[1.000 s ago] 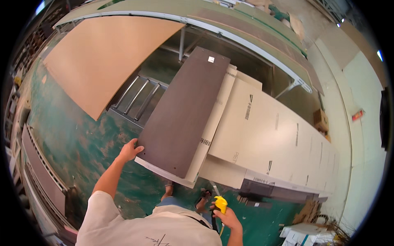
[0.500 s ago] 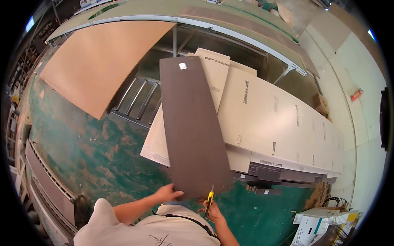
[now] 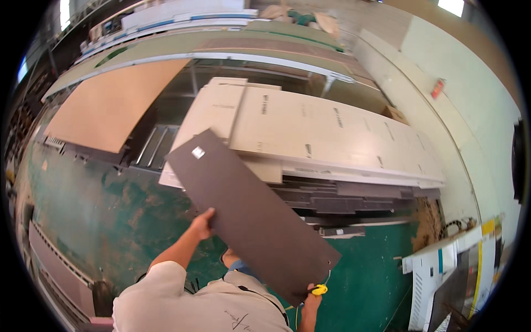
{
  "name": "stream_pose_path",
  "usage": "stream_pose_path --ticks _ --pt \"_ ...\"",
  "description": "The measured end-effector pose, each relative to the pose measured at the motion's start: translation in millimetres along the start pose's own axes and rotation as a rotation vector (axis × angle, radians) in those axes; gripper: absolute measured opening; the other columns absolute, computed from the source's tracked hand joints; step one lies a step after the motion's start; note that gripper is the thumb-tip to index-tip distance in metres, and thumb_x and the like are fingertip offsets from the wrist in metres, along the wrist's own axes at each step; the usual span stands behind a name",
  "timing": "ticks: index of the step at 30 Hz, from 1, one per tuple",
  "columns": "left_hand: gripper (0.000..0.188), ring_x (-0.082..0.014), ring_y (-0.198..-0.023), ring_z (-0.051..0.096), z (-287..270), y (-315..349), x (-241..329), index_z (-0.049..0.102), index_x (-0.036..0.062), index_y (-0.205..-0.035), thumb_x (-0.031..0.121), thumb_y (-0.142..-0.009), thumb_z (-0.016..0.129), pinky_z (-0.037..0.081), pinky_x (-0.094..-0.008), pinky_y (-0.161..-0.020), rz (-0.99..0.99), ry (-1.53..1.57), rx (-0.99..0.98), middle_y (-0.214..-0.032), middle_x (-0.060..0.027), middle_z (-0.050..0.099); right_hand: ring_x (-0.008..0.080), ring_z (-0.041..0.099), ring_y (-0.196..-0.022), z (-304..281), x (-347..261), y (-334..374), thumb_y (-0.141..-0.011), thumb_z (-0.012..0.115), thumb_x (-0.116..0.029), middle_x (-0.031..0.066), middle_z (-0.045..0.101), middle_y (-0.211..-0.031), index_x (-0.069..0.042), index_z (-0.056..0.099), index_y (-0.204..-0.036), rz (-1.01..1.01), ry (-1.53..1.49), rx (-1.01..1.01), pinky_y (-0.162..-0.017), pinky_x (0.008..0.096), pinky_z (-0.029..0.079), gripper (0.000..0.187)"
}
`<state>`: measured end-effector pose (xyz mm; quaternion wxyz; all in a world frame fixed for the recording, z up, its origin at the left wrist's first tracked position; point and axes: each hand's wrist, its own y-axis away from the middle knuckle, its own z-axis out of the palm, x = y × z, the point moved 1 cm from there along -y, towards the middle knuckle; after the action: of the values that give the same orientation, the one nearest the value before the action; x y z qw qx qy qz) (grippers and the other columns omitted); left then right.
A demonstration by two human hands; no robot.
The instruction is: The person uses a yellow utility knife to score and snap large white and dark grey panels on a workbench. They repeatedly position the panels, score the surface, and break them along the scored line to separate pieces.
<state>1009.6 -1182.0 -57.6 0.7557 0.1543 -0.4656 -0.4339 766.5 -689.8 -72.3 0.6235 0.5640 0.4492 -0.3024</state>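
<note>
Left hand [image 3: 203, 223] is seen closed on the long left edge of a dark brown panel [image 3: 251, 213], the fingers wrapped under the edge and the thumb on top. Right hand [image 3: 312, 297] is found at the panel's near right corner, where a small yellow tool [image 3: 318, 289] is gripped together with that corner; how the fingers are set cannot be told, since most of the hand is hidden by the panel.

The dark brown panel is held up in the air, slanted from upper left to lower right, with its far end lying over the edge of a stack of pale boards [image 3: 310, 135]. A small white label [image 3: 197, 152] is stuck near the far end of the panel.

The pale boards are piled on darker boards [image 3: 354, 196], whose edges are shown beneath them on the right. A large tan sheet [image 3: 113, 105] is laid flat at the upper left, well apart from the panel. A green floor [image 3: 94, 210] is spread beneath everything. A white machine housing [image 3: 442, 265] is stood at the lower right, near the wall. The person's light shirt [image 3: 193, 304] is seen at the lower edge.
</note>
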Motion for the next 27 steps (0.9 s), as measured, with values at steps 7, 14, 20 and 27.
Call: stream_pose_path --ticks 7,14,20,27 --pt "0.041 -0.03 -0.125 0.06 79 37 -112 0.065 0.004 -0.132 0.029 -0.1 0.066 0.043 -0.0491 -0.115 0.077 0.08 -0.108 -0.136 -0.0098 0.066 0.0216 0.068 -0.074 -210 -47 7 -0.093 0.077 -0.031 0.0123 0.074 -0.085 0.001 0.076 -0.101 0.195 0.226 0.514 -0.065 0.0427 0.052 0.033" --pt "0.049 -0.032 -0.13 0.056 253 46 -245 0.058 0.0063 -0.142 0.026 -0.098 0.068 0.046 -0.0491 -0.11 -0.144 -0.15 -0.374 -0.14 -0.0091 0.061 0.0463 0.072 -0.089 -403 20 11 -0.092 0.066 -0.027 0.0287 0.072 -0.088 0.004 0.075 -0.091 0.207 0.35 0.92 -0.076 0.0508 0.054 0.032" --pt "0.062 -0.0293 -0.132 0.056 509 21 -420 0.053 0.0091 -0.146 0.014 -0.089 0.075 0.043 -0.0499 -0.115 -0.339 -0.425 -0.774 -0.137 -0.0067 0.063 0.0125 0.058 -0.08 -582 -22 49 -0.094 0.081 -0.034 0.0001 0.068 -0.09 -0.001 0.075 -0.102 0.132 -0.218 1.298 -0.071 0.0351 0.05 0.035" --pt "0.049 -0.027 -0.123 0.065 778 104 -652 0.053 0.0143 -0.142 0.013 -0.097 0.072 0.051 -0.0525 -0.108 -0.621 -0.687 -1.135 -0.134 -0.0045 0.066 0.0142 0.062 -0.08 -830 -39 43 -0.094 0.08 -0.035 0.0028 0.07 -0.091 0.004 0.075 -0.103 0.158 -0.368 1.508 -0.072 0.0355 0.051 0.04"
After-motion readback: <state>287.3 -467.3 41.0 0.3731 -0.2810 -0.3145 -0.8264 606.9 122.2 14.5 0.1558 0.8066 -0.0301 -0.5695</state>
